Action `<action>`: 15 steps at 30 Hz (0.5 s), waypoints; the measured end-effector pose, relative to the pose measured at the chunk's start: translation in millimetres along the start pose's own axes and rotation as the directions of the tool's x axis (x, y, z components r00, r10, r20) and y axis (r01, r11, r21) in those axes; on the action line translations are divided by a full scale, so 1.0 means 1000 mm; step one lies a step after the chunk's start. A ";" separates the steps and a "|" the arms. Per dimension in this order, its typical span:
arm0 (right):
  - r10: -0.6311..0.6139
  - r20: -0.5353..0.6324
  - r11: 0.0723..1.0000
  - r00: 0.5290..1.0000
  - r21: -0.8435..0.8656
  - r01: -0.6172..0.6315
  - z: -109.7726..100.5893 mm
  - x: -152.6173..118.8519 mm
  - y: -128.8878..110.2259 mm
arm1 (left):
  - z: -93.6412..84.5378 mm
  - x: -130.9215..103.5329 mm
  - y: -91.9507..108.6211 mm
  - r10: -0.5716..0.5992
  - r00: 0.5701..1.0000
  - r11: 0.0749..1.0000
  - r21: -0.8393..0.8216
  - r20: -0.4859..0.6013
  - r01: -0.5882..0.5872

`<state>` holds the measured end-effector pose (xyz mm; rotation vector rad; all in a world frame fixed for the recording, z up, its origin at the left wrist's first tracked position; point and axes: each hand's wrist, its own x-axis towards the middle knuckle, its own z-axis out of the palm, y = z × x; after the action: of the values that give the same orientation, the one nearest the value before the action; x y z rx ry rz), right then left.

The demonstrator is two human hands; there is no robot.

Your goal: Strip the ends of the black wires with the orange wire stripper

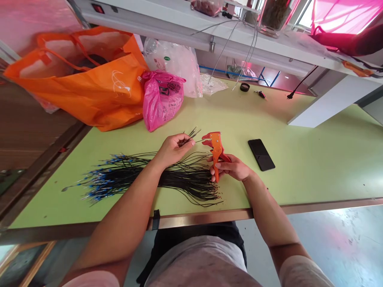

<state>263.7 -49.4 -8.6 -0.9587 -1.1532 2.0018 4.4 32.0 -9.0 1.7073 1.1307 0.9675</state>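
Observation:
My left hand is closed on a few thin black wires, pinched between thumb and fingers with their ends fanning out. One wire end points right, at the jaws of an orange and red wire stripper. My right hand wraps round the stripper's handles and holds it upright. Whether the jaws touch the wire is too small to tell. Under both hands lies a large bundle of black wires, with blue and silvery tips at the left and short coppery ends at the right.
A black phone lies right of the stripper. Behind stand an orange bag, a pink plastic bag and a clear bag. A roll of black tape and keys lie beneath an overhanging shelf.

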 end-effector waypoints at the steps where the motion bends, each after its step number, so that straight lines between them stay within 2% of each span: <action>1: -0.004 0.001 1.000 1.000 0.000 0.004 0.001 0.000 0.000 | 0.000 0.000 0.000 -0.002 1.000 1.000 -0.002 -0.004 0.002; 7: -0.001 0.020 1.000 1.000 -0.003 0.001 0.006 0.002 0.001 | 0.000 0.001 -0.001 0.008 0.999 1.000 -0.012 -0.032 -0.008; 15: -0.016 0.046 1.000 0.999 -0.017 0.017 0.009 0.003 0.005 | -0.002 0.000 0.000 0.021 1.000 1.000 0.009 -0.018 -0.021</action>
<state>253.9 -52.7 -10.6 -0.9132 -1.2017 2.0132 3.0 32.4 -8.4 1.7233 1.1319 0.9937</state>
